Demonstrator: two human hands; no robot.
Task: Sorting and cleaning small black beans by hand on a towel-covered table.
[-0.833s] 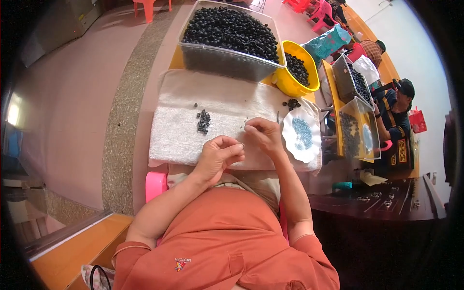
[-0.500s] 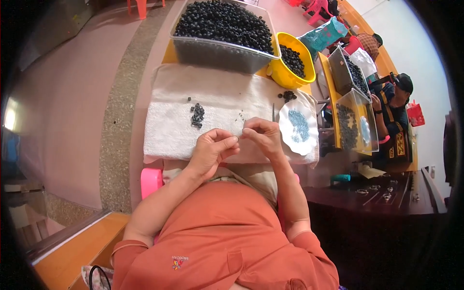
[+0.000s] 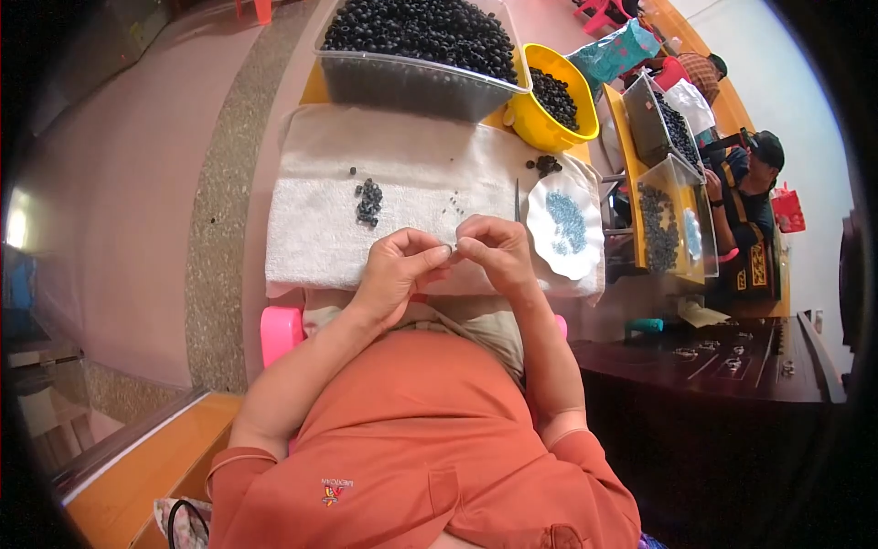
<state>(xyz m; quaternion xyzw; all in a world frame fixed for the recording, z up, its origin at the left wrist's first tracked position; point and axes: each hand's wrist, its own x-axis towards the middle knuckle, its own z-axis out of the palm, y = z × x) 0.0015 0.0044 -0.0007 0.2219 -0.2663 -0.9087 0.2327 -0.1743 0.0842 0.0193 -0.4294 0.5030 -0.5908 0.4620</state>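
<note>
Close together over the front of the white towel [image 3: 315,233], my two hands meet fingertip to fingertip. My left hand [image 3: 402,273] is closed, its thumb and index finger pinching a small dark piece [image 3: 448,248], mostly covered by the fingers. Right beside it, my right hand [image 3: 498,256] is closed in a pinch too; what it holds, if anything, is too small to make out. A small pile of black ring-like pieces [image 3: 369,202] lies beyond my left hand. Several tiny bits [image 3: 453,203] are scattered beyond my right hand. A white scalloped plate [image 3: 540,224] holds small light-blue pieces.
At the back stands a clear bin [image 3: 402,89] full of black pieces, with a yellow basin [image 3: 540,133] beside it. A thin dark tool [image 3: 517,199] lies by the plate. To the right, another person [image 3: 745,192] sits at a yellow table with similar bins.
My hands stay pinched together and have shifted only slightly, the fingertips drawing closer. The whole view has moved a little.
</note>
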